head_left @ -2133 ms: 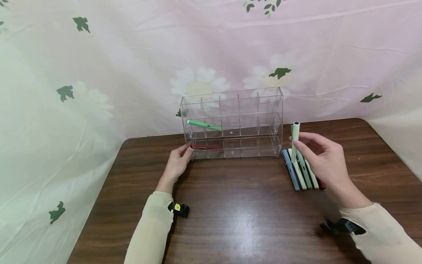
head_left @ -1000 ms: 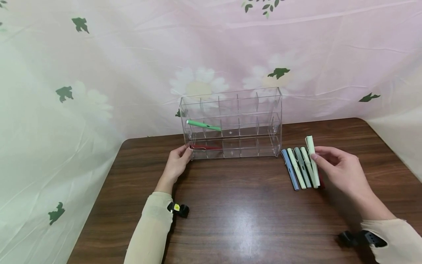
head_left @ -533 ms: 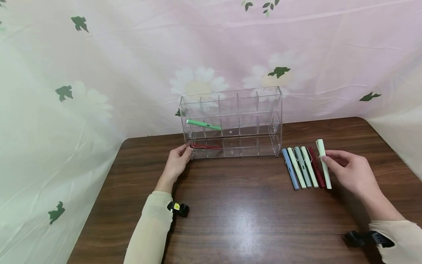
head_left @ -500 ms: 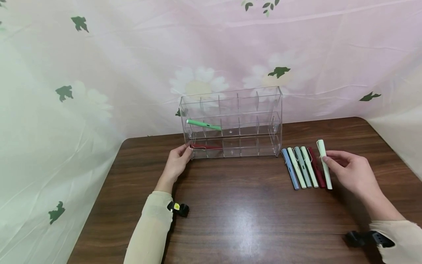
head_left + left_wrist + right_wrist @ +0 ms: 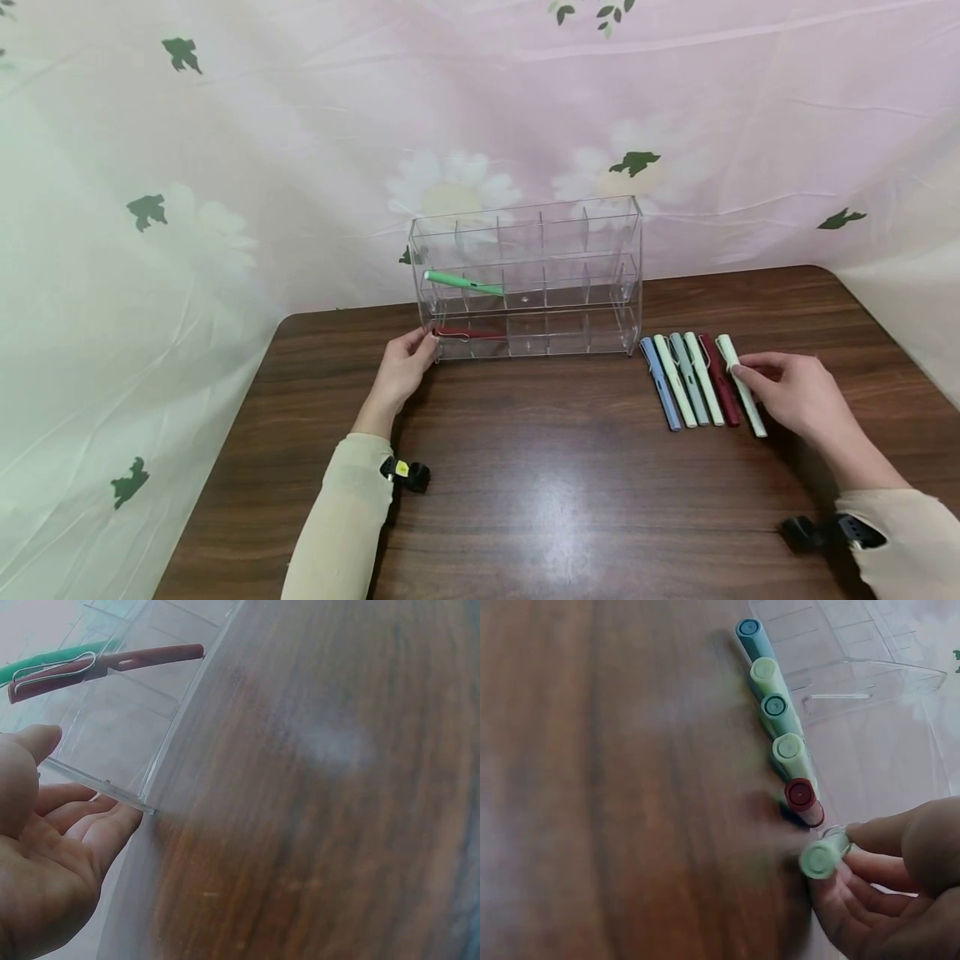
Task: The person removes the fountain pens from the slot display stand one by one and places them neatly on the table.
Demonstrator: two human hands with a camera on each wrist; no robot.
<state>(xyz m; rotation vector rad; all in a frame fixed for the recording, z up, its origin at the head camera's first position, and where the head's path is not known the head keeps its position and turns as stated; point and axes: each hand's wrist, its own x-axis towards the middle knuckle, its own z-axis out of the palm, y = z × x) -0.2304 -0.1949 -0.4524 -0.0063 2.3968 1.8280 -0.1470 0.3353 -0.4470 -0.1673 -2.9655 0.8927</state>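
At the left end of a clear plastic organizer (image 5: 525,356), my left hand (image 5: 401,371) grips its side edge, thumb on one face and fingers behind. A green pen (image 5: 457,282) lies slanted in the organizer's middle tier, and a dark red pen (image 5: 480,337) lies in the lowest tier. My right hand (image 5: 802,396) pinches a pale green pen (image 5: 752,412) by its upper part, low over the table at the right end of a row. The row holds a blue pen (image 5: 662,390), a grey-green pen (image 5: 691,385), a dark red pen (image 5: 722,387) and two pale green ones.
The brown wooden table (image 5: 525,483) runs back to a flowered cloth (image 5: 315,150) behind the organizer. Black wrist cameras are strapped at both sleeves, the left one (image 5: 416,477) close over the table.
My right hand has carried the pale green pen rightward across the row, past the dark red pen, and lowered and tilted it in line with the others. My left hand stays put.
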